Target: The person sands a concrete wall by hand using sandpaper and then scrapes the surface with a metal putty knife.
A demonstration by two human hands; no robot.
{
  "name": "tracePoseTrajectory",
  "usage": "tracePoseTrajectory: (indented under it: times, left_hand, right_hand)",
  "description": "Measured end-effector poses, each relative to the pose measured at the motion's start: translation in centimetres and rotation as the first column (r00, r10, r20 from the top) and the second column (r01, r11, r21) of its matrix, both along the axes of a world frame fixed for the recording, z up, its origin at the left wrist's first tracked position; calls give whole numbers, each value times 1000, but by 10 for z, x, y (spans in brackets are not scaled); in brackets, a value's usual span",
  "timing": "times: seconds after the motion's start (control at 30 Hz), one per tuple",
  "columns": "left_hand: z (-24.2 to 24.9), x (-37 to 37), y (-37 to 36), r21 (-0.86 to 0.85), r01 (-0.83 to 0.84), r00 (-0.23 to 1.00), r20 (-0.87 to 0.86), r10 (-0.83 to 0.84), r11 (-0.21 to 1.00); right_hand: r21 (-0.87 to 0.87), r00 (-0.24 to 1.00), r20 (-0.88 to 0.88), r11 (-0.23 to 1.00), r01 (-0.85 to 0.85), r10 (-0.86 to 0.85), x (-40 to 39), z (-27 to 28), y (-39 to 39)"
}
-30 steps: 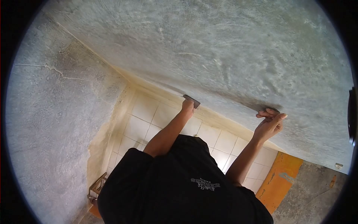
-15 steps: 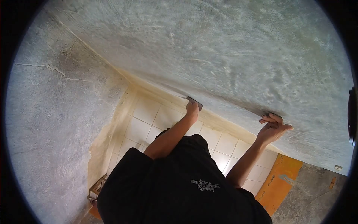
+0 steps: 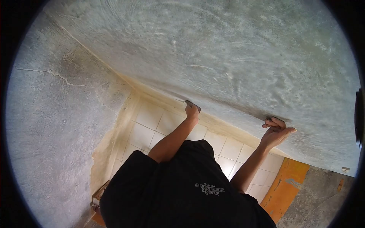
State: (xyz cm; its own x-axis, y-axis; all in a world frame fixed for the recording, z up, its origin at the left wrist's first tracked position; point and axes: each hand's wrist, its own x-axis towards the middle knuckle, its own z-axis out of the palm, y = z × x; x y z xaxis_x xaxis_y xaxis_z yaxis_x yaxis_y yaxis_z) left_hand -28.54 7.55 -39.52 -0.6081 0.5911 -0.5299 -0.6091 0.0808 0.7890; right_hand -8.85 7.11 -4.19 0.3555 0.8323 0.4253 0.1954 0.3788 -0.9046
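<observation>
My left hand point(image 3: 192, 113) is closed round a dark, flat, narrow block point(image 3: 193, 105), its long edge against the low part of the grey wall point(image 3: 228, 49). The block's exact kind I cannot make out. Further right, my right hand point(image 3: 276, 133) touches the same wall, palm turned partly up, with the thumb stretched out and the fingers loosely bent. Nothing shows in it. A dark shadow lies on the wall by its fingertips.
A second grey wall point(image 3: 57, 125) with a crack meets the first at a corner on the left. White tiles point(image 3: 150, 114) cover the floor below. An orange board point(image 3: 283, 190) lies at lower right beside rough concrete point(image 3: 319, 197). A wooden item point(image 3: 99, 195) stands at lower left.
My left hand has slid a little to the left along the wall with the dark block. My right hand keeps almost the same place and pose.
</observation>
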Motion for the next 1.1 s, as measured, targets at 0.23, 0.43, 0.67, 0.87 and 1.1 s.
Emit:
tracePoseTrajectory:
  times: [0.23, 0.43, 0.67, 0.87, 1.1]
  left_hand:
    - [-19, -30, 3, -121, 24, 994, 106, -11, 992]
    - [-5, -32, 0, 86, -12, 994, 110, 2, 996]
    - [-57, -64, 0, -15, 45, 990, 133, -43, 999]
    - [-35, -57, -2, 108, -50, 993, 111, 38, 993]
    - [-28, -88, -12, -58, 130, 984, 133, -122, 990]
  right_hand:
    - [4, 1000, -6, 1000, -1, 1, -3, 3, -3]
    - [-4, 998, -3, 998, 59, -59, -3, 3, 0]
    - [-8, 997, 11, 998, 70, -70, -7, 3, -1]
    - [8, 996, 22, 996, 89, -89, -7, 1, 0]
    - [-7, 995, 40, 996, 92, -91, -10, 4, -4]
